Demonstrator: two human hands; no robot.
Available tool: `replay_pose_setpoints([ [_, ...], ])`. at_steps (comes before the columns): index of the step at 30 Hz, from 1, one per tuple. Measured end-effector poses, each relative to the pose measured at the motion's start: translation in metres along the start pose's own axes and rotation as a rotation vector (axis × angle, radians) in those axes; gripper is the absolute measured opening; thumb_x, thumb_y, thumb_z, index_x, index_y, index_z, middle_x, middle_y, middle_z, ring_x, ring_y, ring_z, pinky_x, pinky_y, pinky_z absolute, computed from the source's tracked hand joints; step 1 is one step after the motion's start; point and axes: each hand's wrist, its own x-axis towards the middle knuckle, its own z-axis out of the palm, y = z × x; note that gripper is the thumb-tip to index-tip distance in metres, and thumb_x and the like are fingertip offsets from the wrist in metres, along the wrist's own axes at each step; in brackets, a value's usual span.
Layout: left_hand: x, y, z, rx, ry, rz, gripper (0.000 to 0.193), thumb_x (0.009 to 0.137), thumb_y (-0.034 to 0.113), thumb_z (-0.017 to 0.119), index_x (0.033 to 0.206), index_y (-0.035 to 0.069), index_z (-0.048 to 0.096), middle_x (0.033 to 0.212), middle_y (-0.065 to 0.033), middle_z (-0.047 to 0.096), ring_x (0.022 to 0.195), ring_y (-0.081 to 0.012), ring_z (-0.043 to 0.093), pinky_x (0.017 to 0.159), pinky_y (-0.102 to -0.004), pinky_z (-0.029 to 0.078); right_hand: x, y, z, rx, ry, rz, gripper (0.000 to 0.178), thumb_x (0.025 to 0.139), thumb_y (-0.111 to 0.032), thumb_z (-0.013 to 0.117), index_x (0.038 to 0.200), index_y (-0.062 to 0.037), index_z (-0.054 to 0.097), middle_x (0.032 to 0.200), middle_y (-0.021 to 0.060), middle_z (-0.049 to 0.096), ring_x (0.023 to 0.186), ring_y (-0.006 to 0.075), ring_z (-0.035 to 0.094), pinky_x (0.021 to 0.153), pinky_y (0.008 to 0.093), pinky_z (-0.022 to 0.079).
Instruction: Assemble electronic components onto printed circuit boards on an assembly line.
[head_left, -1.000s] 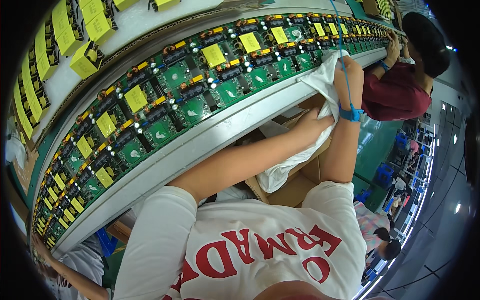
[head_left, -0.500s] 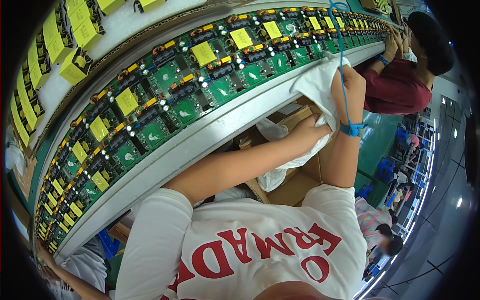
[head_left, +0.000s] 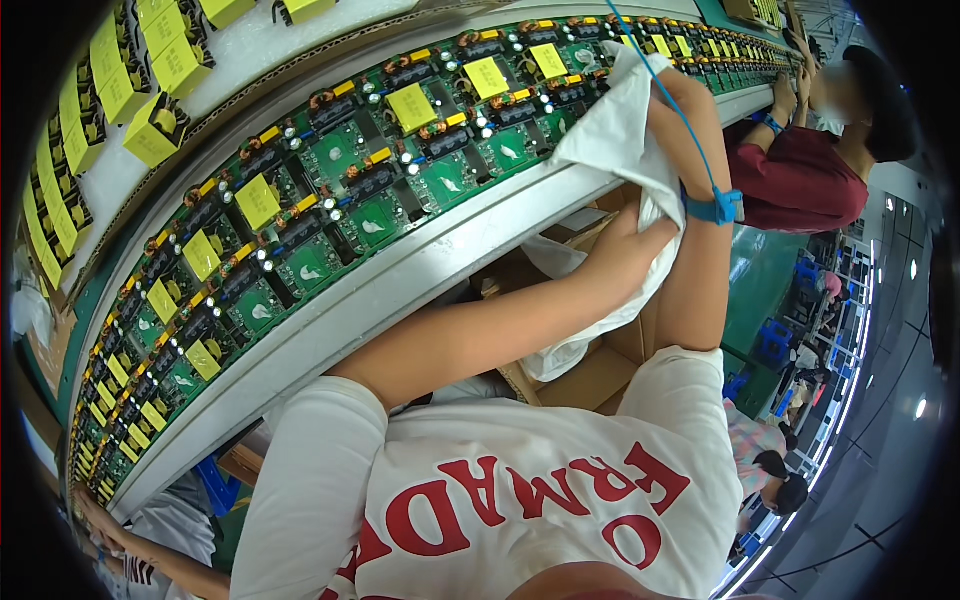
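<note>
"Where does the white cloth (head_left: 612, 130) sit?"

"At right of center, draped from the near edge of the green circuit boards (head_left: 335, 152), across the pale metal rail (head_left: 420, 235), toward an open cardboard box (head_left: 585, 390) on the near side."

"And the hands?"

"The left hand (head_left: 640, 255) grips a bunched fold of the cloth, its forearm reaching in from the left. The right hand (head_left: 672, 128) is against the cloth's upper part, over the boards; its fingertips are hidden, so I cannot tell whether they close on it. A blue wrist strap (head_left: 715, 208) circles that wrist, with a blue cord (head_left: 690, 122) running up and left."

"What fills the line?"

"Rows of boards, some bearing yellow transformers (head_left: 257, 202), others showing white dabs (head_left: 373, 227) on bare green patches. At far left, more transformers stand on white foam (head_left: 237, 75)."

"Anyone else?"

"At far right, a co-worker in maroon (head_left: 800, 190), both arms raised toward the line."
</note>
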Motion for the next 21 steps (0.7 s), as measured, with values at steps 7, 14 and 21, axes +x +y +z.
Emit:
replay_pose_setpoints([
  [7, 0.003, 0.017, 0.012, -0.143, 0.081, 0.083, 0.036, 0.095, 0.020, 0.056, 0.125, -0.001, 0.056, 0.107, -0.0063, 0.064, 0.095, -0.0136, 0.058, 0.085, -0.0299, 0.047, 0.025, -0.019, 0.003, -0.303, -0.028, -0.065, 0.026, 0.083, -0.017, 0.069, 0.099, 0.0046, 0.071, 0.074, 0.0150, 0.069, 0.066, 0.0181, 0.065, 0.063, 0.0315, 0.051],
  [14, 0.011, 0.015, 0.000, -0.181, -0.047, 0.074, 0.044, 0.098, 0.028, 0.056, 0.133, 0.001, 0.052, 0.120, -0.0052, 0.062, 0.106, -0.0134, 0.059, 0.092, -0.0301, 0.045, 0.035, -0.020, 0.014, -0.401, 0.004, -0.127, 0.026, 0.080, -0.022, 0.071, 0.094, 0.0002, 0.073, 0.067, 0.0181, 0.066, 0.061, 0.0307, 0.066, 0.064, 0.0360, 0.053],
  [21, 0.013, 0.017, -0.002, -0.168, -0.077, 0.086, 0.042, 0.099, 0.028, 0.054, 0.132, 0.002, 0.052, 0.119, -0.0046, 0.062, 0.106, -0.0128, 0.058, 0.092, -0.0298, 0.045, 0.040, -0.019, 0.015, -0.471, 0.020, -0.153, 0.026, 0.080, -0.022, 0.071, 0.094, -0.0004, 0.073, 0.071, 0.0212, 0.066, 0.065, 0.0340, 0.067, 0.065, 0.0362, 0.053],
])
